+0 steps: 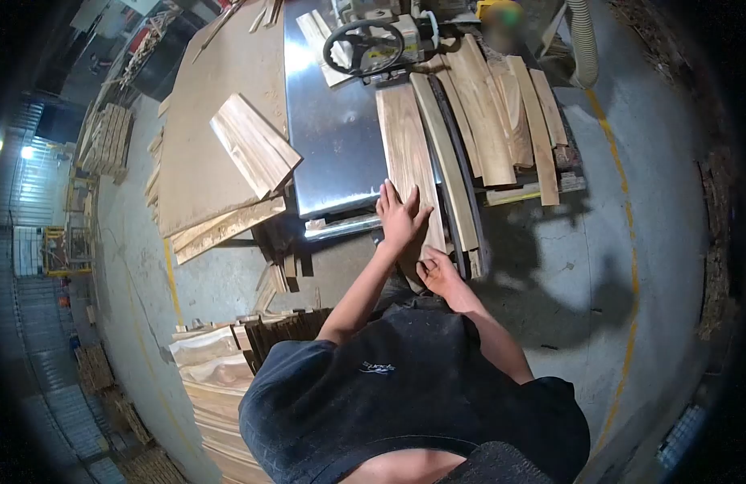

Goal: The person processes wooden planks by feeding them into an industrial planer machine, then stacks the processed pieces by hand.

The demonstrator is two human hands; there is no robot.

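A long wooden board (407, 137) lies lengthwise in front of me, its far end at the machine (381, 52) with a black handwheel (363, 47). My left hand (399, 219) rests on the board's left side with its fingers spread. At the near end, my right hand (441, 276) grips the board's corner, thumb on top; the fingers beneath are partly hidden. Just left of the board is a shiny metal table (333, 145). Along its right side run a pale wooden strip (447, 161) and a dark curved rail (458, 133).
Several loose boards (478, 113) lie right of the rail. Short boards (252, 145) sit on a brown panel (191, 121) at left. Stacked wood (216, 379) stands by my left side. Beyond the machine is a blurred person (502, 24), near a hose (581, 40).
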